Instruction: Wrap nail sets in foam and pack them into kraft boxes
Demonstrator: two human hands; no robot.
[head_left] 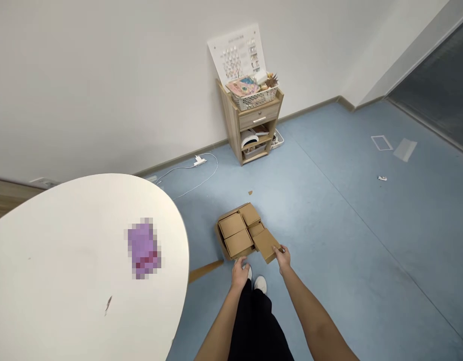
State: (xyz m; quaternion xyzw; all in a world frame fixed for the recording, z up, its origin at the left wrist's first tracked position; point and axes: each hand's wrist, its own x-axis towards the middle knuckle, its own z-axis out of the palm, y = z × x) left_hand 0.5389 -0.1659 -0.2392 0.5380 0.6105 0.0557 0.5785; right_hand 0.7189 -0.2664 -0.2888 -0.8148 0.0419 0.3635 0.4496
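Your right hand point(283, 259): fingers clamped on flat cardboard box point(266, 244) at its 3 o'clock edge. Box held tilted at 4 o'clock side of open cardboard carton point(219, 241), overlapping its rim in view. Your left hand point(239, 274) at carton's 6 o'clock edge, thumb and fingers apart; cannot tell whether it touches carton. More small boxes point(232, 225) packed inside carton, on blue floor point(329, 240). Wooden cabinet point(231, 123) beyond, at 12 o'clock.
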